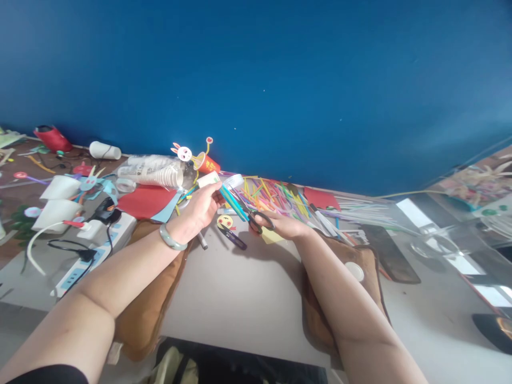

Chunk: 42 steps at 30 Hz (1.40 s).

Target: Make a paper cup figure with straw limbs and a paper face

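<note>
My left hand (202, 209), with a bangle at the wrist, is closed round one end of some blue straws (233, 202). The straws slant down to the right. My right hand (278, 224) has its fingers in the handles of black scissors (256, 220), whose blades lie close along the straws. Whether the blades touch them I cannot tell. Below the hands, a round yellow face cutout (225, 222) and a dark purple cutter (234, 239) lie on the grey table (236, 288). A yellow paper (272, 236) is under my right hand.
Many coloured straws (276, 197) lie along the blue wall (256, 96). Stacked cups (160, 175), red paper (146, 201) and a power strip (114, 242) are at left. Brown cushions (152, 298) lie under both forearms. A rabbit cutout (184, 154) stands behind my left hand.
</note>
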Each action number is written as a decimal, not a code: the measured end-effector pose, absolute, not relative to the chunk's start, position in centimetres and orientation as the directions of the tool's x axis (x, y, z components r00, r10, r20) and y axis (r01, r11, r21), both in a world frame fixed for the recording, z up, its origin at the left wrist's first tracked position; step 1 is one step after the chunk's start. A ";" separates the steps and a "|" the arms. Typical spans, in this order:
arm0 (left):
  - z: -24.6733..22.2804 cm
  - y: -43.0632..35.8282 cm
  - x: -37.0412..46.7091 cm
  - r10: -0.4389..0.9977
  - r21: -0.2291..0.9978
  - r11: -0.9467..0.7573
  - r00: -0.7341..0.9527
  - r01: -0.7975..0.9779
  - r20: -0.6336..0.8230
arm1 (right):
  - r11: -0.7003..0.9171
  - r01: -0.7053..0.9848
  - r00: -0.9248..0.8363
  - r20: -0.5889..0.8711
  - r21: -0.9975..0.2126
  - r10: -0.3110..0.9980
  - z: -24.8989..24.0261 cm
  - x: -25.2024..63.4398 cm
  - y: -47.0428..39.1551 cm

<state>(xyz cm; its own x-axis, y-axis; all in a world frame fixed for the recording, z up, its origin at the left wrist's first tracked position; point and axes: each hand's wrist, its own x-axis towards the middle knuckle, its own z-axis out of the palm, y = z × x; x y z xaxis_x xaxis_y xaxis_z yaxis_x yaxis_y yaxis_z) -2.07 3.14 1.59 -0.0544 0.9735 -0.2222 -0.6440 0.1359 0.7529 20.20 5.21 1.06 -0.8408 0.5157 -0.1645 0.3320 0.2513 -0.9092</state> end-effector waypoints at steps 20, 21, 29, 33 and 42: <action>0.5 3.2 -1.6 0.978 0.759 0.146 -0.024 -0.635 -0.208 | 0.187 0.251 -0.819 -0.106 -0.950 0.564 -0.3 19.6 5.3; 0.5 3.1 -1.5 0.978 0.765 0.145 -0.027 -0.627 -0.207 | 0.181 0.252 -0.810 -0.105 -0.951 0.577 -0.5 19.5 5.3; 0.2 3.1 -1.5 0.986 0.788 0.158 0.046 -0.595 -0.163 | 0.197 0.380 -0.730 -0.162 -0.904 0.664 -0.1 18.6 4.4; -0.3 3.3 -1.7 0.990 0.789 0.139 0.090 -0.599 -0.107 | 0.196 0.389 -0.717 -0.162 -0.900 0.679 0.4 18.2 4.0; -0.9 3.6 -2.0 0.985 0.792 0.173 0.098 -0.586 -0.143 | 0.215 0.380 -0.737 -0.154 -0.900 0.658 0.1 18.1 4.1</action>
<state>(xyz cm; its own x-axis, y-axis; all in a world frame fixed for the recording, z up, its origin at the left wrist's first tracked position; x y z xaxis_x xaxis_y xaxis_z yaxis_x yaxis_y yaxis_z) -1.98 3.60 -0.90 0.0978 0.9849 -0.1430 -0.5860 0.1732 0.7916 18.14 4.11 0.14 -0.7369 0.6582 -0.1542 0.3799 0.2145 -0.8998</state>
